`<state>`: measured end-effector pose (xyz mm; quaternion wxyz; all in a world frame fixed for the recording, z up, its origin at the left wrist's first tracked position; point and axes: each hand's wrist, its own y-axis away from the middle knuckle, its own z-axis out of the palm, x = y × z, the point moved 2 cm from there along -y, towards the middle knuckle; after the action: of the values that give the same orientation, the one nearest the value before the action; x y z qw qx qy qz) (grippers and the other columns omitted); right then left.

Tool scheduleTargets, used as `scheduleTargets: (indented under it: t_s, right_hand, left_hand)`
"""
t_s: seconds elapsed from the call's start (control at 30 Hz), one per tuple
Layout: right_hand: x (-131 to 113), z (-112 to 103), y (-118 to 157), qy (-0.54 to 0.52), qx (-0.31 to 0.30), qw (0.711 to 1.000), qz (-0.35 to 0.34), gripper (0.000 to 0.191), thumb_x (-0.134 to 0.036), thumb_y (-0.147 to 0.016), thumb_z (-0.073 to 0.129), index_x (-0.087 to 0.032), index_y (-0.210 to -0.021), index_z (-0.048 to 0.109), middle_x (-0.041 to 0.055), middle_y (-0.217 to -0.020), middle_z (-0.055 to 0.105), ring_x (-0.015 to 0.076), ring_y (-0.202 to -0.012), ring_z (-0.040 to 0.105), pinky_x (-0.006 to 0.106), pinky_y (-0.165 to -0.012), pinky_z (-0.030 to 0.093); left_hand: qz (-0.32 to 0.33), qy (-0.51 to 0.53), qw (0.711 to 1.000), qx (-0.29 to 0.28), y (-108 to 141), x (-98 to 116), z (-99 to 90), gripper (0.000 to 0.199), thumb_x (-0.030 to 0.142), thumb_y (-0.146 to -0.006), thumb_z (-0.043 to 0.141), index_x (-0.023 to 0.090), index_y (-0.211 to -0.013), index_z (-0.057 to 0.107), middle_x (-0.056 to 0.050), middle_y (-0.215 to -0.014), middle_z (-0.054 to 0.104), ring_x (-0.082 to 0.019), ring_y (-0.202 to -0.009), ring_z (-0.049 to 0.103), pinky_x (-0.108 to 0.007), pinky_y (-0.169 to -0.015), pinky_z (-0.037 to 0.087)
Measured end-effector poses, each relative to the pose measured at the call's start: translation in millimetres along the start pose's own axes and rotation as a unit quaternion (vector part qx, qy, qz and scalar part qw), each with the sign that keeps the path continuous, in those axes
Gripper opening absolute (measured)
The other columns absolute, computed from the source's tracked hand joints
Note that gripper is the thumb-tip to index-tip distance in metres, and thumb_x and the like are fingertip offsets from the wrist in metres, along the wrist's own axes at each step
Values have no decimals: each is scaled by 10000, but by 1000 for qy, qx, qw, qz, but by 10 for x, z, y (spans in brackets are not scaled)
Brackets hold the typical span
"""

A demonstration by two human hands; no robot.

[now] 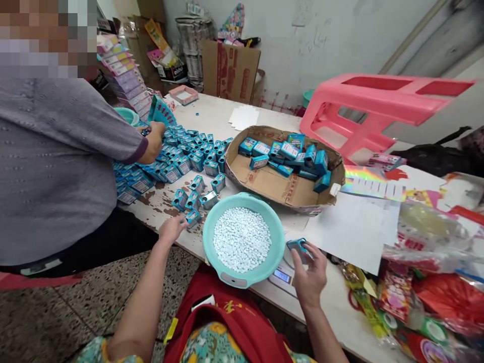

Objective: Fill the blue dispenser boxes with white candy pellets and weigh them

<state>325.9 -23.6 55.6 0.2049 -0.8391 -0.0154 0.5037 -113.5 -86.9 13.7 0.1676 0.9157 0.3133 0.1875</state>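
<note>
My left hand (173, 230) pinches the near end of a small blue candy tin (193, 218) at the table's front edge. Several more tins (196, 184) stand just beyond it, dark openings showing on top. In my right hand (312, 275) is another blue tin (296, 245), held over a small digital scale (283, 275) whose display is lit. Between both hands sits a turquoise basin (280, 227) filled with small white candies (242, 239); it partly hides the scale.
A cut-down cardboard box (257, 184) holds several blue tins behind the basin. At left, a co-worker's hand (153, 142) is over a dense mass of tins (174, 161). A pink plastic stool (378, 101) lies at the back right; bagged goods (446, 297) crowd the right side.
</note>
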Motion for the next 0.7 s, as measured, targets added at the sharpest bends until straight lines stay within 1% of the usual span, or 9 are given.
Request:
scheduleTargets:
  t_s: [0.07,0.13,0.23,0.37,0.43,0.5,0.53,0.6,0.7]
  right_hand:
    - [-133,142,-61,-11,-59,998,-26,292,-325,-801,643,-190,-1054,593,101,-1076,586,244,-1034,561,445,-833,511]
    - [-235,245,-114,-22,-98,994,-49,259,-316,-808,636,-193,-1032,595,95,-1060,592,237,-1017,566,434,-826,509]
    - [-324,335,-148,-39,-121,990,-60,238,-313,-813,632,-197,-1018,594,89,-1054,590,230,-1002,568,424,-814,511]
    - [-361,376,-96,-58,-147,986,-59,213,-305,-825,620,-202,-1009,599,79,-1029,598,220,-975,571,419,-818,506]
    - [-382,372,-55,-67,-158,983,-59,203,-303,-829,615,-205,-1007,600,73,-1012,604,217,-959,575,416,-821,502]
    - [-435,377,-22,-73,-168,981,-59,192,-298,-833,612,-209,-1002,600,67,-992,610,213,-940,579,411,-822,497]
    - [-480,394,-9,-77,-174,980,-58,188,-297,-835,608,-212,-1003,600,66,-989,612,212,-938,580,407,-821,497]
    - [-605,481,11,-87,-196,975,-56,235,-308,-836,606,-223,-1054,586,74,-1042,608,220,-986,572,406,-833,496]
    - [-838,731,28,-98,-263,958,-62,562,-380,-743,709,-240,-1241,489,106,-1254,537,268,-1154,501,443,-921,460]
  left_hand:
    - [-5,-23,1000,13,-33,12,-4,329,515,-787,479,244,-849,653,-44,-756,661,-220,-756,591,-251,-591,332]
    - [-4,-27,1000,1,-66,10,-42,364,539,-794,463,241,-900,644,-55,-787,673,-226,-774,601,-252,-592,338]
    - [-5,-57,998,-21,-58,44,-66,366,538,-767,506,243,-920,658,-77,-864,688,-243,-827,614,-261,-614,361]
    - [-6,-109,994,-8,67,189,-57,264,407,-773,527,223,-874,687,-118,-917,686,-267,-882,616,-279,-648,384]
    - [-15,-116,993,12,174,244,-131,273,358,-809,466,214,-890,684,-127,-930,682,-266,-884,615,-282,-649,384]
    - [-11,-109,993,37,312,283,-302,301,372,-827,431,216,-901,677,-114,-915,681,-258,-861,612,-280,-639,376]
    - [7,-94,994,45,390,313,-416,308,398,-828,432,218,-883,676,-97,-880,681,-249,-834,609,-276,-634,370]
    - [85,-31,995,39,549,431,-648,314,448,-817,461,220,-819,677,-50,-786,669,-216,-765,595,-263,-633,361]
    - [234,110,965,-40,737,781,-823,289,459,-793,527,223,-782,693,2,-708,639,-170,-690,559,-245,-634,357]
